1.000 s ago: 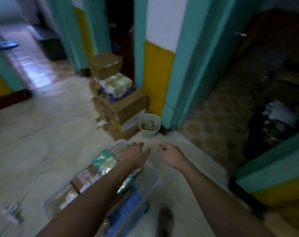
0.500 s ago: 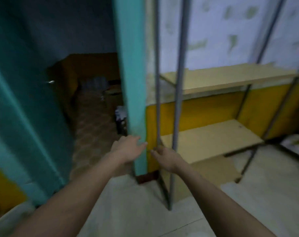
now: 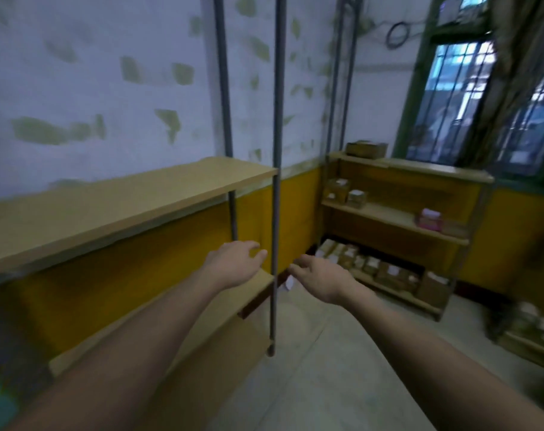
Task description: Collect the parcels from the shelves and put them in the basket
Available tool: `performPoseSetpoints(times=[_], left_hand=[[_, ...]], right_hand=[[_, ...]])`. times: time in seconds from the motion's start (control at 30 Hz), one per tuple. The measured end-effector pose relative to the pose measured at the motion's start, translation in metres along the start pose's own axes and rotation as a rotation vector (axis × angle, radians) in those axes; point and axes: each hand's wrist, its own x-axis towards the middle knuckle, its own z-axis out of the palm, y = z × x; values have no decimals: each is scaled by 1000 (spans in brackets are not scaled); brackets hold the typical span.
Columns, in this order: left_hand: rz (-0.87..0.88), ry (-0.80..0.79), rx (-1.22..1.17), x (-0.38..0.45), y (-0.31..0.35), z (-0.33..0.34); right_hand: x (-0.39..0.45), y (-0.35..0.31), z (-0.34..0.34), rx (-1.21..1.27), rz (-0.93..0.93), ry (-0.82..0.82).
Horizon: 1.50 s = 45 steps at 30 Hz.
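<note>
- View differs from half a second ago: the teal door frame and dark doorway are gone; the near rack point(image 3: 133, 194) now runs left of the hands, and a far rack point(image 3: 398, 219) under a window point(image 3: 482, 98) has come into sight ahead and right of the right hand.
- Floor point(image 3: 326, 368): open, bare stretch below and beyond the right hand, reaching to the far rack.
- Near rack: boards bare; its front post point(image 3: 276, 181) stands upright between the two hands, just beside the left fingertips.
- Parcels point(image 3: 373, 265): a blurred row on the far rack's bottom board, past the right hand; a few more on the boards above.
- Basket: out of view.
- Left hand point(image 3: 233, 262): empty, fingers loosely spread, as before.
- Right hand point(image 3: 323, 279): empty, fingers loosely curled, apart from the post.
</note>
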Motion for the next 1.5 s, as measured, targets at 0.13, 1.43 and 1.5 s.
performPoseSetpoints(times=[0.13, 1.43, 1.5], left_hand=[[106, -45, 15, 84, 58, 17], [437, -317, -22, 747, 455, 226], [431, -334, -20, 779, 466, 245]], right_hand=[[52, 57, -41, 15, 68, 55], [482, 613, -242, 108, 651, 191], [509, 642, -243, 103, 664, 155]])
